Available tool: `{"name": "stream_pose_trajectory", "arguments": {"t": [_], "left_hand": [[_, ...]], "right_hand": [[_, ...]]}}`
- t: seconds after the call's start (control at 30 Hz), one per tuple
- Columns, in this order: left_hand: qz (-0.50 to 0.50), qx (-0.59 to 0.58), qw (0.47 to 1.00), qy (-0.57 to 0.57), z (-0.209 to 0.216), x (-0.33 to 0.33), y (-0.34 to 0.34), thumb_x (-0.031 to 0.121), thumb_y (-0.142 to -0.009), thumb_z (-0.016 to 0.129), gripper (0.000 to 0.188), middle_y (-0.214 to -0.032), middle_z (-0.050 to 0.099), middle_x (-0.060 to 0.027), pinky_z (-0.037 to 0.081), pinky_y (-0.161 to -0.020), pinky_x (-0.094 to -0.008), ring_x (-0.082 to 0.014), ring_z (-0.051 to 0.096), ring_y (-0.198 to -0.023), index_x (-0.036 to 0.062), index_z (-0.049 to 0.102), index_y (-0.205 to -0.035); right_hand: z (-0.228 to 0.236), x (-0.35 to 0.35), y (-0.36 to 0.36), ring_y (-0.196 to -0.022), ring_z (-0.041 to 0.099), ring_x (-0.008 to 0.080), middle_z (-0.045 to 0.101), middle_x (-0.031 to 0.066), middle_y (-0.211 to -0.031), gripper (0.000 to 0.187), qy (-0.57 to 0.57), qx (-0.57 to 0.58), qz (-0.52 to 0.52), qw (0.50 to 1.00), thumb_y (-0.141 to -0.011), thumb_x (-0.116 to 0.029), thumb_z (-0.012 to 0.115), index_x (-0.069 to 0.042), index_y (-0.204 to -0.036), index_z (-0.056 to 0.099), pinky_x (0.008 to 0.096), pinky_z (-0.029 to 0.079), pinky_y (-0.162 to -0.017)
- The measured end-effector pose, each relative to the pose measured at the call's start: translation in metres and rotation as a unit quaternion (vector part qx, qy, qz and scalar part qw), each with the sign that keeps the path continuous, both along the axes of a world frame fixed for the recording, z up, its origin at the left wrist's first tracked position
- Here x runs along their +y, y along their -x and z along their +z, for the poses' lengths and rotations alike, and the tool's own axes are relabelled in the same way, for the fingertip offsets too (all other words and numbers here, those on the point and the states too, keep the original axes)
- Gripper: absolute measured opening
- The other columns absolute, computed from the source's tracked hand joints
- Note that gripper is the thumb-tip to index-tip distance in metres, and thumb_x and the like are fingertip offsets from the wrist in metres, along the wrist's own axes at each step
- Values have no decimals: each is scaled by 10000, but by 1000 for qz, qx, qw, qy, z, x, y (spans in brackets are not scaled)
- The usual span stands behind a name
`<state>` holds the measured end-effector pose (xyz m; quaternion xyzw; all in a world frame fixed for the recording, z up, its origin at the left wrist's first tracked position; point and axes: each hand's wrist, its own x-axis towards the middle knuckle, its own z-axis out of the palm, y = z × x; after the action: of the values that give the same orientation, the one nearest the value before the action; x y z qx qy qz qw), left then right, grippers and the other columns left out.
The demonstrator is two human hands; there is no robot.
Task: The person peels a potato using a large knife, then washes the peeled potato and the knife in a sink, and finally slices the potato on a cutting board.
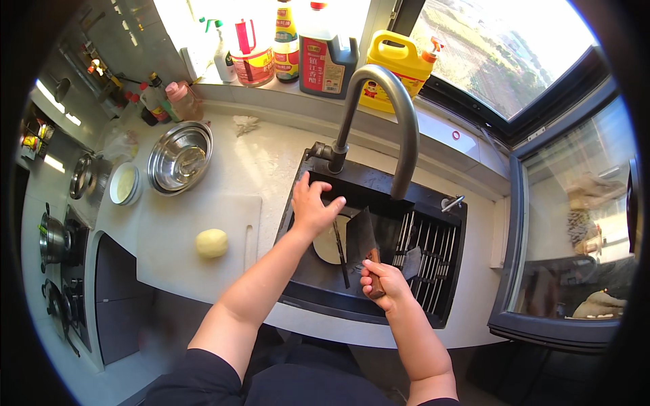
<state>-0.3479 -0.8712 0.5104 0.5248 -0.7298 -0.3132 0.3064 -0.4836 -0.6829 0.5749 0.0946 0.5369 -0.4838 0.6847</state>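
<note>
In the dark sink (298, 287), my right hand (389, 287) is wrapped round the wooden handle of a cleaver (360, 232). Its broad dark blade points away from me, over the basin. My left hand (313, 208) is above the sink's left side, fingers spread and holding nothing, just short of the grey faucet (407, 128). Below it a round white dish (325, 249) sits in the basin, partly hidden by a thin dark strip (340, 254) and the blade. A peeled potato (212, 243) rests on the white cutting board (162, 233) to the left.
Nested metal bowls (160, 162) and a small white bowl (124, 184) stand beyond the board. A metal rack (433, 271) covers the sink's right part. Bottles and a yellow jug (389, 64) line the windowsill. An open window sash (569, 230) juts in at the right.
</note>
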Motion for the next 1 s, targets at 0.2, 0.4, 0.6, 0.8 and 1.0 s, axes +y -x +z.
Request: {"name": "stream_pose_trajectory", "arguments": {"t": [0.2,0.4,0.6,0.8,1.0], "left_hand": [[-40,33,992,-113,-19,44,-21,377,-750,775,482,-1490,308,-272,286,-1046,-635,-403,305,-1393,109,613,-1118],[-40,98,970,-217,11,81,-44,39,-733,712,460,-1464,340,-210,485,-940,-397,-365,525,-1196,102,558,-1162],[-141,-69,977,-143,4,84,-79,49,-692,684,661,-1574,189,-173,330,-1060,-599,-382,341,-1385,166,517,-1320],[-163,79,967,-179,0,70,-130,38,-734,661,649,-1551,245,-166,283,-1058,-642,-343,399,-1341,184,502,-1346],[-153,-78,983,61,18,60,-210,41,-722,660,605,-1522,290,-139,232,-1047,-709,-371,368,-1344,172,531,-1298]], "right_hand": [[10,5,-5,-580,539,106,563,27,-750,119,17,17,37,999,-931,-144,633,-79,-914,534,236,439,-453],[-13,20,-16,-475,506,88,549,15,-642,270,31,332,232,914,-883,-145,654,-4,-1096,567,235,416,-402],[-26,34,-23,-947,667,336,687,195,-980,448,46,557,311,768,-778,-170,699,-10,-1183,595,388,504,-849],[-19,37,-70,-927,667,380,681,222,-963,387,35,665,310,678,-770,-132,695,-33,-1138,627,429,518,-816],[-16,27,-152,-744,637,200,665,113,-825,288,6,672,175,720,-785,-83,696,5,-1052,631,345,495,-706]]}}
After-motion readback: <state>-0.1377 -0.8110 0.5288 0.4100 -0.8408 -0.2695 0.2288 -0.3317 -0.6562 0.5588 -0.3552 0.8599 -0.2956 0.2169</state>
